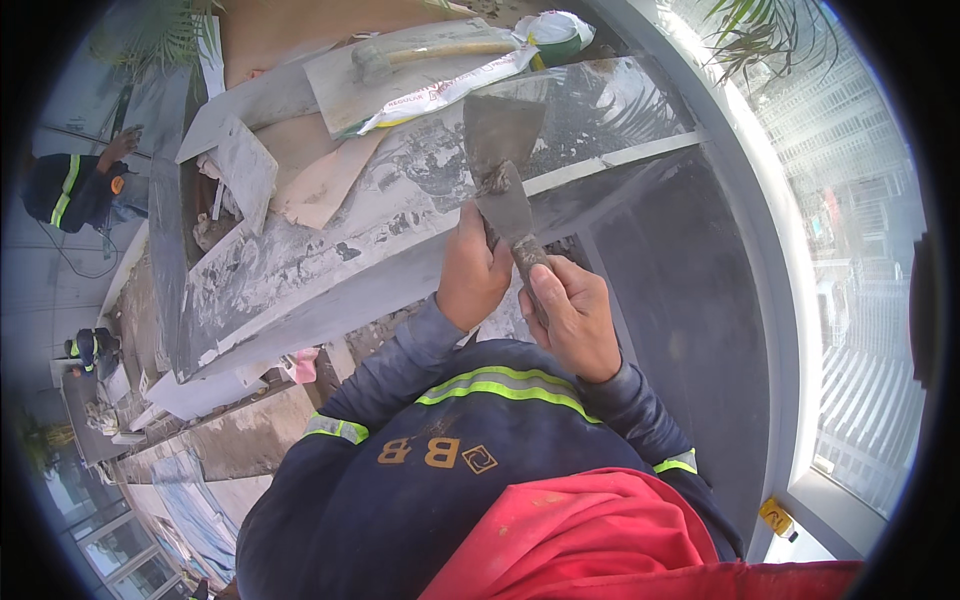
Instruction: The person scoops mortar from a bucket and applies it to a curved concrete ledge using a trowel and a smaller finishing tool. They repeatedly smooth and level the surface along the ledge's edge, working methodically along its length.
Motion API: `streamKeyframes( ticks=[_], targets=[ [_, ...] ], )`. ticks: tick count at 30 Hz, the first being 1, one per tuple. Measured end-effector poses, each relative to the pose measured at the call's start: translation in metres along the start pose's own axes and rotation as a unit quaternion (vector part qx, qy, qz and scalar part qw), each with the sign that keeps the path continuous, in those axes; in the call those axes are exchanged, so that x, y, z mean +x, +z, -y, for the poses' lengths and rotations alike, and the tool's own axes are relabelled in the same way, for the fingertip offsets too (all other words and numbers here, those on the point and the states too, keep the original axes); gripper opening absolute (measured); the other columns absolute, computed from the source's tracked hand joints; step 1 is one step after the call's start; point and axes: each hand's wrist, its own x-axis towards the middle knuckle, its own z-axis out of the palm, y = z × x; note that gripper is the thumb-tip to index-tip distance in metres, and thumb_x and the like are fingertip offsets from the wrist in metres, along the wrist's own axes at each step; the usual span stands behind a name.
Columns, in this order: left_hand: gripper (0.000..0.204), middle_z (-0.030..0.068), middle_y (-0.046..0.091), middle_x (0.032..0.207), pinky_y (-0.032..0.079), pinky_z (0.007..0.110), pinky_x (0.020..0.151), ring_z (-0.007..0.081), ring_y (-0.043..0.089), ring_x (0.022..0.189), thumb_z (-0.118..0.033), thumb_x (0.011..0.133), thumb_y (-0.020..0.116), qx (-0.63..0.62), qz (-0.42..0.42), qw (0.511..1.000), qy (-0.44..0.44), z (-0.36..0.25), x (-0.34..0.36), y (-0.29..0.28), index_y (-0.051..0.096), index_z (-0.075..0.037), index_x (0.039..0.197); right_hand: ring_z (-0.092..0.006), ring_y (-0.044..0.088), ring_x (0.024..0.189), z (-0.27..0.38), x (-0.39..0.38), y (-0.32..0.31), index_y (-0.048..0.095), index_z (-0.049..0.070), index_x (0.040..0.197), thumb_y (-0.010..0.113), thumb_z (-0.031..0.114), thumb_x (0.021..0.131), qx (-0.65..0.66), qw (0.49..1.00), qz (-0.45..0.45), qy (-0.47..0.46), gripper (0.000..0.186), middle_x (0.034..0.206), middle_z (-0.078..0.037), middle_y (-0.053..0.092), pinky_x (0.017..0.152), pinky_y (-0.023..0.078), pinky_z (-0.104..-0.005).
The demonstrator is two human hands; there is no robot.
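Note:
My left hand (472,268) is closed around the handle of a wide putty knife, mostly hidden by the fingers. Its broad grey-smeared blade (506,125) points away from me over the ledge. In my right hand (576,318) is a narrower putty knife (507,207), its dirty handle gripped between thumb and fingers. The narrower blade's tip overlaps the base of the wide blade, where a small lump of grey paste (494,180) sits. Both tools are held in front of my chest, above the near edge of the grey-smeared ledge (400,205).
A hammer (430,53) lies on a board beside a white-and-green sack (450,90). Broken board pieces (245,170) lean at an opening on the left. Windows (850,280) line the right, with a yellow container (777,520) below. Two co-workers (68,192) (90,347) are at far left.

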Motion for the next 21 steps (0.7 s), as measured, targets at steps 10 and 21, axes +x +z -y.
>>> streamKeyframes(
  ticks=[10,21],
  targets=[
    [0.035,0.0269,0.065,0.091,0.050,0.048,0.072,0.0474,0.064,0.084,-0.015,0.095,0.063,0.077,0.069,0.993,-0.064,-0.002,-0.021,0.006,0.049,0.005,0.119,-0.0028,0.039,0.043,0.035,0.040,-0.021,0.058,-0.001,0.094,0.050,0.029,0.107,0.018,0.997,-0.031,-0.068,0.034,0.072,-0.002,0.058,0.039,0.028,-0.0195],
    [0.028,0.0212,0.065,0.093,0.051,0.042,0.073,0.0381,0.067,0.084,-0.015,0.097,0.062,-0.018,-0.049,0.998,-0.017,-0.011,0.011,0.020,0.050,0.005,0.113,-0.0038,0.041,0.044,-0.004,0.000,-0.006,0.058,-0.003,0.096,0.049,0.030,0.108,0.161,0.987,-0.020,0.009,0.035,0.070,-0.002,0.057,0.040,0.031,-0.0211]
  ],
)
